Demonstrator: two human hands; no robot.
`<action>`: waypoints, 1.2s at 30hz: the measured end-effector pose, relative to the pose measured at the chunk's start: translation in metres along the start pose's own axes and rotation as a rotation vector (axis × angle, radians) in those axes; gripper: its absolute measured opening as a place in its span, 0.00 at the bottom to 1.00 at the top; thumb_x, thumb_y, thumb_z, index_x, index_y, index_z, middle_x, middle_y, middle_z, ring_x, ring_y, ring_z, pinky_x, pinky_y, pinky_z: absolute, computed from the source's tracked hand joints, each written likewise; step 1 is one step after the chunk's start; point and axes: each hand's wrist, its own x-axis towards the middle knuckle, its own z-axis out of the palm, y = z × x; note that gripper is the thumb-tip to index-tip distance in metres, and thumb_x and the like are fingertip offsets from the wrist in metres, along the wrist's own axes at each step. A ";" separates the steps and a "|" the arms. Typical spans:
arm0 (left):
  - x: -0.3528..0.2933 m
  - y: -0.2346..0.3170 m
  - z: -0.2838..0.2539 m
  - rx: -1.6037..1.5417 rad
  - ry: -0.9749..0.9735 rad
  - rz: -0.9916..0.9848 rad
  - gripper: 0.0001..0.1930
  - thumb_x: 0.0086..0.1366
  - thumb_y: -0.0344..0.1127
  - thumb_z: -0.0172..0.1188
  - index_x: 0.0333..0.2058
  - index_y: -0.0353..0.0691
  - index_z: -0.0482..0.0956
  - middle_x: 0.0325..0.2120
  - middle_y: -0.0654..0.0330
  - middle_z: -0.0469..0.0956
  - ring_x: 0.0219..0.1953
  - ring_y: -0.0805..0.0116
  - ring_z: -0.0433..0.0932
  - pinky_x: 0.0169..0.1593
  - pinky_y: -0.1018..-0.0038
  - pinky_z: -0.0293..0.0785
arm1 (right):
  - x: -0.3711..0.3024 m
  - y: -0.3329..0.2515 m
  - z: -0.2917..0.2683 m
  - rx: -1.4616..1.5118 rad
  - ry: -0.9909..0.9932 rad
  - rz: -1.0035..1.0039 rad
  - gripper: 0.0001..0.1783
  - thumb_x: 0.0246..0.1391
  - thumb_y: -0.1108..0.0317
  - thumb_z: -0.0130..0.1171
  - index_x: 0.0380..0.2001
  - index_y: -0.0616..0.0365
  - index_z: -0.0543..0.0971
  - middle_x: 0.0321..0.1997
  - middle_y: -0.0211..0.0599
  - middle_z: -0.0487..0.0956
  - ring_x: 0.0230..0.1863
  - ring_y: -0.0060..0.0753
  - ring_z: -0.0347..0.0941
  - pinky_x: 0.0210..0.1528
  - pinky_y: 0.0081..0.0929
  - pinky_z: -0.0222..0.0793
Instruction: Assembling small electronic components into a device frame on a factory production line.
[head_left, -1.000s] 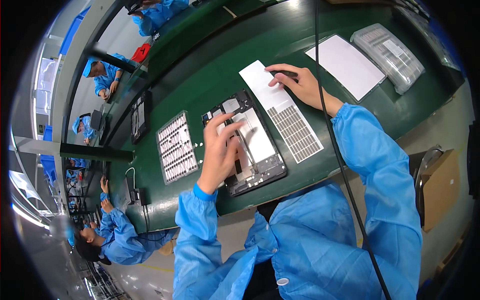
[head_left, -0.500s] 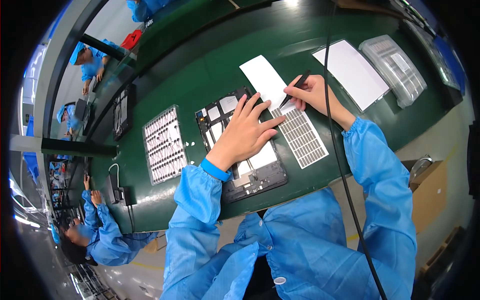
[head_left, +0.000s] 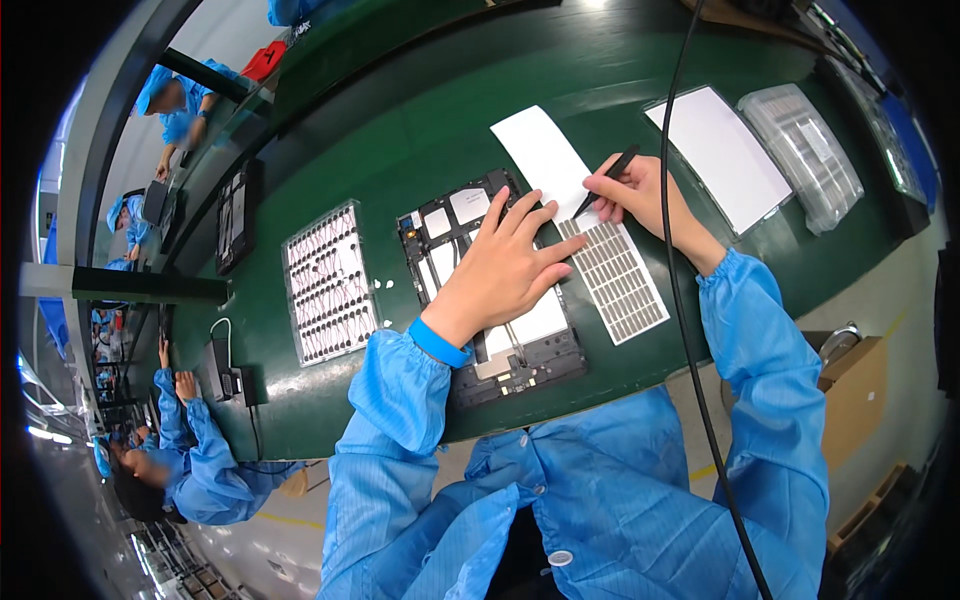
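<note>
My right hand point(head_left: 640, 205) pinches black tweezers point(head_left: 626, 160), whose tips meet the upper rows of small grey rectangular stickers on a white sheet point(head_left: 616, 280). The sheet's far half is plain white. Fingers spread, my left hand point(head_left: 497, 268) lies across an opened tablet point(head_left: 545, 378) and covers its middle. Its fingertips reach the sheet's left edge near the tweezers. A blue band point(head_left: 438, 342) circles the left wrist. The tablet shows black housing, white panels and a ribbon cable.
Left of the tablet is a clear tray point(head_left: 326, 285) of small wired black parts. A black adapter point(head_left: 222, 370) sits farther left. White paper point(head_left: 725, 160) and a clear plastic case point(head_left: 803, 155) lie at right. A black cable point(head_left: 690, 360) hangs across the view. Co-workers sit at left.
The whole view has shifted slightly. The tweezers stay at the sticker sheet in my right hand, and my left hand keeps its place over the tablet.
</note>
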 end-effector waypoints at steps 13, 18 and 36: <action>-0.056 -0.065 -0.019 0.023 0.460 -0.289 0.23 0.66 0.36 0.59 0.59 0.40 0.73 0.57 0.49 0.72 0.57 0.46 0.71 0.62 0.59 0.66 | 0.006 0.001 -0.002 0.178 0.183 0.002 0.22 0.67 0.55 0.58 0.44 0.68 0.80 0.34 0.39 0.81 0.30 0.23 0.78 0.35 0.19 0.76; -0.079 -0.067 -0.017 -0.168 0.374 -0.381 0.27 0.63 0.45 0.64 0.57 0.36 0.73 0.46 0.50 0.75 0.49 0.50 0.73 0.52 0.61 0.71 | 0.017 -0.012 0.029 0.222 0.083 -0.040 0.19 0.66 0.58 0.59 0.46 0.67 0.78 0.36 0.42 0.82 0.29 0.24 0.78 0.35 0.21 0.77; -0.131 -0.063 -0.033 -0.273 0.406 -0.285 0.35 0.58 0.42 0.70 0.62 0.40 0.69 0.56 0.47 0.75 0.58 0.46 0.74 0.59 0.60 0.72 | 0.056 -0.035 0.149 0.008 -0.159 0.033 0.13 0.65 0.62 0.60 0.40 0.63 0.77 0.27 0.37 0.83 0.27 0.20 0.80 0.28 0.14 0.73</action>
